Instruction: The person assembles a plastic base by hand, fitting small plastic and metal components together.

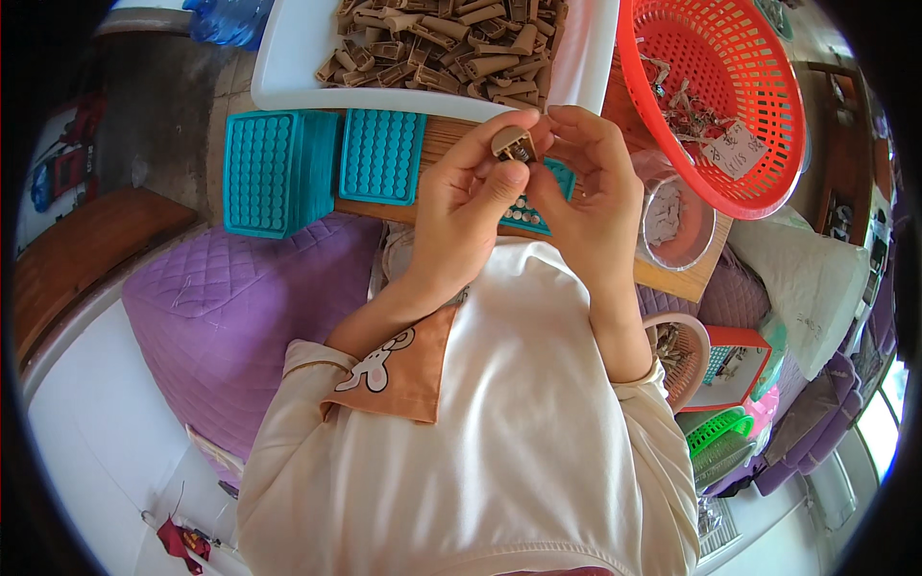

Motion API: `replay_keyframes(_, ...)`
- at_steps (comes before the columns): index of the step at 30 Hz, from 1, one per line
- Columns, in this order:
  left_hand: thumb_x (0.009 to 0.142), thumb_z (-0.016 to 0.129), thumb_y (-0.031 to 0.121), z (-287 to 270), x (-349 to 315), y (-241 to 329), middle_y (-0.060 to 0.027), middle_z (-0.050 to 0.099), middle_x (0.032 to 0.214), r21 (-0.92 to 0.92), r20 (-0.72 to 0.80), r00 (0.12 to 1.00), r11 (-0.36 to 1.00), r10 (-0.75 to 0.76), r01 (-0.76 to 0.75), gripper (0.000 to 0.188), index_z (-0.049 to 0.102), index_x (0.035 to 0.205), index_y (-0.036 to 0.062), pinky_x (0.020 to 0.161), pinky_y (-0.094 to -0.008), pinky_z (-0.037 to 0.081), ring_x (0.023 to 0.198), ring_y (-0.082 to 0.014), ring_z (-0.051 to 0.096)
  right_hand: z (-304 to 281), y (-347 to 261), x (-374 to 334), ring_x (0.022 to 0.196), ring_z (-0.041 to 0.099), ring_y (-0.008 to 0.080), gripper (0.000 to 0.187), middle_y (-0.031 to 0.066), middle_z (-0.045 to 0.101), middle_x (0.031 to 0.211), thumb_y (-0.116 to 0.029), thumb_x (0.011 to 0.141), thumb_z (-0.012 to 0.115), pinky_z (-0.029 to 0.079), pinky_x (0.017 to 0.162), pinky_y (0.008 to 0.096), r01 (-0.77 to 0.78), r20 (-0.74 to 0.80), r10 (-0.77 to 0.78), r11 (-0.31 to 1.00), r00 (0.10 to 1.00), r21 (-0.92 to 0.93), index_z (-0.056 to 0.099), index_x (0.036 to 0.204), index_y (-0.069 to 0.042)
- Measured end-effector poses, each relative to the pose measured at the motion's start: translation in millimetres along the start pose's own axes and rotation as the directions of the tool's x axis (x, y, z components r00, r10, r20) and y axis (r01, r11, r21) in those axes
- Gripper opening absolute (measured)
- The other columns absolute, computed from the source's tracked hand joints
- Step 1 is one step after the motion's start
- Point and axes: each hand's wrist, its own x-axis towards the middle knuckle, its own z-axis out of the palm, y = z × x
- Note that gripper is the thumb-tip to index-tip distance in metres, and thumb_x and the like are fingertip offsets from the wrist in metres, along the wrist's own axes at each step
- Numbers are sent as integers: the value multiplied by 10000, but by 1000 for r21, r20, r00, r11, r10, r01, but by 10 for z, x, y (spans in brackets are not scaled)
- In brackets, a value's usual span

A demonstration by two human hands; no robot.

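A small brown plastic casing (503, 141) with a dark opening and what looks like a metal coil inside is held up in front of my chest. My left hand (459, 209) pinches it between thumb and fingers. From the other side, my right hand (597, 187) closes its curled thumb and fingertips on the casing's right edge; part of that contact is hidden. Beneath the hands lies a teal tray (560, 177) with small round white pieces, partly covered by my right hand. Straight ahead, a white bin (288, 67) holds a heap of similar brown casings (442, 43).
A stack of teal trays (261, 173) and another teal tray (382, 156) stand left on the wooden table (437, 134). To the right are a red basket (789, 115) with small parts and a paper label, and a clear round tub (709, 235). Lower right sits a pinkish basket (693, 360).
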Motion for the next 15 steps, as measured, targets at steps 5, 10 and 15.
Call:
replay_keyframes(5,839,513,95,46,22,-49,-66,532,1031,249,-58,996,967,72,-55,310,470,1130,-1,775,-203,408,891,-81,485,34,30,54,762,614,178,335,108,596,829,46,698,553,492,630,267,83,46,-73,959,996,-272,484,1020,-11)
replay_keyframes(10,842,508,115,-21,54,-29,-89,508,1088,-6,-47,996,997,-73,73,354,428,1171,11,825,-249,421,953,-120,500,-147,83,115,796,577,137,280,86,581,861,19,751,539,467,687,240,-192,159,174,975,972,108,481,1024,2)
replay_keyframes(15,847,494,128,-91,49,15,-118,481,1137,-144,-12,987,977,-162,158,390,383,1206,25,882,-319,419,1034,-186,488,-394,174,-35,793,517,78,187,60,562,881,-18,801,530,430,706,206,-210,31,209,978,977,23,502,981,23)
